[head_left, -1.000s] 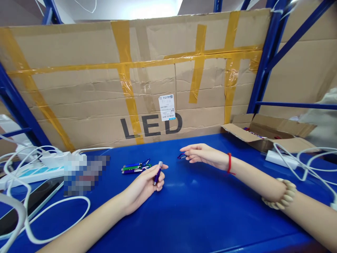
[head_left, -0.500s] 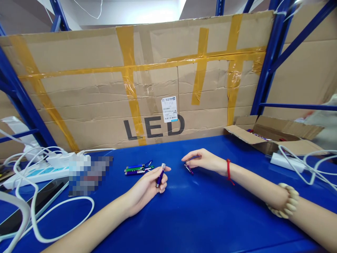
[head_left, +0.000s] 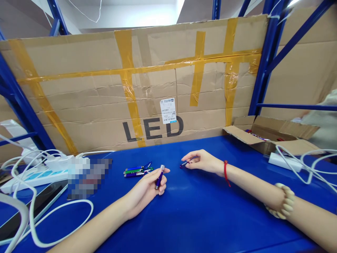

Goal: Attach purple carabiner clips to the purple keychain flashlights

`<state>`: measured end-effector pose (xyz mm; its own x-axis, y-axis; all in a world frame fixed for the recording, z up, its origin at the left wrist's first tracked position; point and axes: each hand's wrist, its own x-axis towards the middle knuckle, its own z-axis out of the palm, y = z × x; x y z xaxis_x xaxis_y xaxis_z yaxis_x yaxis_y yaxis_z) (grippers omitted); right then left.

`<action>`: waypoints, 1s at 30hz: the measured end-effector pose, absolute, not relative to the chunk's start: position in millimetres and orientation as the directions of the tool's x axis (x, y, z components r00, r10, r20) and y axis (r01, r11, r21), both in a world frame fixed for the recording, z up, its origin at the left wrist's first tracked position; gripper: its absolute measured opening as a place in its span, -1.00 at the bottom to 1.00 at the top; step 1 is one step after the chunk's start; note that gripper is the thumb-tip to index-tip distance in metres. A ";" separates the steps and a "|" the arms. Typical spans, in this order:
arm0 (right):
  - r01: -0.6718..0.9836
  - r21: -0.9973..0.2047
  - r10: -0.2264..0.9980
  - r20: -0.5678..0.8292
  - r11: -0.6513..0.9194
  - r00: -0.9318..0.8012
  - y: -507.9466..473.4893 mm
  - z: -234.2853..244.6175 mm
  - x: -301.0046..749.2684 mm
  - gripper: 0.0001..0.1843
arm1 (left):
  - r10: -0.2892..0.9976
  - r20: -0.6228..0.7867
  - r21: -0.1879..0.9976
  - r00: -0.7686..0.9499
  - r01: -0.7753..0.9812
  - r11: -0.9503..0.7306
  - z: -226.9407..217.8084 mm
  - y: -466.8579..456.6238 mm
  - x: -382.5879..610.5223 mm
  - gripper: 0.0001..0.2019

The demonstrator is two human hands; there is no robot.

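Note:
My left hand (head_left: 149, 186) rests on the blue table (head_left: 200, 214) with its fingers wrapped round a small purple flashlight (head_left: 159, 177), silver tip pointing up. My right hand (head_left: 201, 161) lies a little to the right, with a red string on its wrist. Its fingertips pinch a small purple clip (head_left: 183, 164) low against the table. Just left of my left hand lies a small bunch of blue, green and purple flashlights (head_left: 135, 170).
A taped cardboard sheet marked LED (head_left: 147, 88) stands along the back. An open cardboard box (head_left: 265, 135) sits at the right, with white cables (head_left: 305, 165) in front of it. A white power strip (head_left: 39, 172), looping cables and a dark flat device (head_left: 28, 207) lie at the left.
My right hand has dropped slightly towards the table, turning the small purple clip in its fingertips. My left hand still holds the flashlight in about the same place.

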<state>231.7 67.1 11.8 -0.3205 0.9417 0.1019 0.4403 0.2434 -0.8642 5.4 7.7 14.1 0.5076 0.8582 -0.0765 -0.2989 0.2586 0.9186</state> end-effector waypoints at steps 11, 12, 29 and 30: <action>0.652 -0.643 0.914 0.246 0.402 -0.321 64.4 13.7 233.7 -0.80 | 0.861 -0.080 0.918 0.503 -0.298 0.260 12.7 8.0 4.7 -0.77; 0.662 -0.622 0.908 0.271 0.418 -0.319 64.6 13.9 234.3 -0.83 | 0.861 -0.081 0.919 0.502 -0.298 0.260 13.0 7.9 4.9 -0.77; 0.723 -0.505 0.882 0.253 0.471 -0.398 63.8 15.0 237.4 -0.79 | 0.853 -0.082 0.912 0.515 -0.306 0.272 12.9 7.3 3.8 -0.80; 0.724 -0.503 0.881 0.262 0.473 -0.394 63.5 14.7 236.7 -0.79 | 0.852 -0.085 0.911 0.516 -0.306 0.276 13.0 7.1 3.8 -0.80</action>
